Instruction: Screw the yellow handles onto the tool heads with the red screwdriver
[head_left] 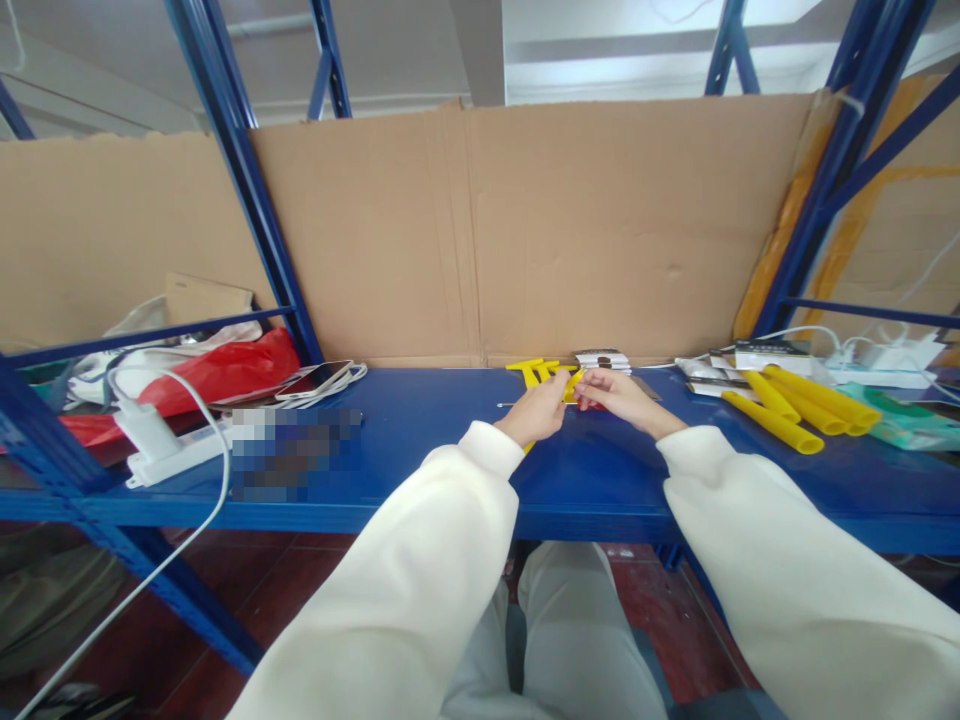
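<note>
Glossy blue tabletop, matt cardboard

Both arms reach forward and inward, the left arm and right arm bent and sleeved to the bare wrists, with the left hand curled closed, back outward, and the right hand beside it, fingers bent towards it
</note>
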